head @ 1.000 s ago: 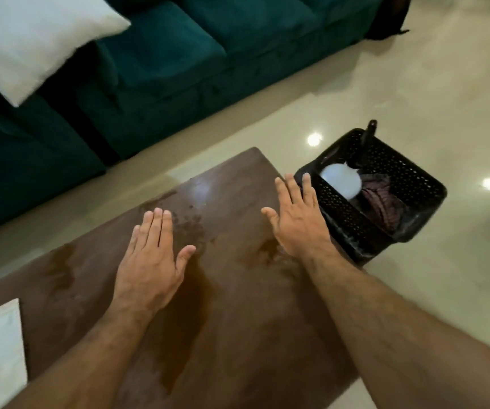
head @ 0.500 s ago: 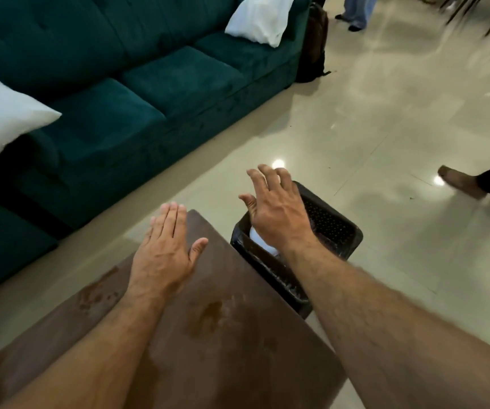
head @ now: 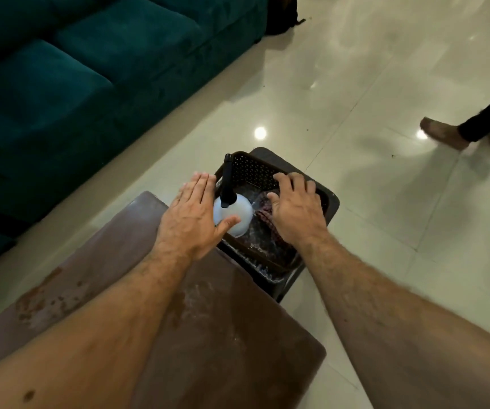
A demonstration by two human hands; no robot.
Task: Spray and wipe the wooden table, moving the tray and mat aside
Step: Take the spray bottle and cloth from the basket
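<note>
The brown wooden table point(head: 226, 329) fills the lower left, with dark wet patches on its top. Beside its far right corner a black perforated basket point(head: 255, 169) stands on a dark stool. Inside lie a white spray bottle point(head: 236, 214) with a black nozzle and a dark reddish cloth point(head: 267, 216). My left hand point(head: 192, 216) hovers with straight fingers over the basket's left edge, its thumb by the bottle. My right hand point(head: 295, 208) reaches into the basket over the cloth, fingers bent downward; whether it holds the cloth is hidden.
A teal sofa point(head: 75, 84) runs along the left and back. Glossy cream floor tiles point(head: 370, 202) spread to the right. Another person's shoe and dark trouser leg point(head: 444, 132) stand at the right edge.
Both hands moved forward off the table to the basket. The view shifted so the bottle and cloth show again. My right hand's fingers have bent down into the basket.
</note>
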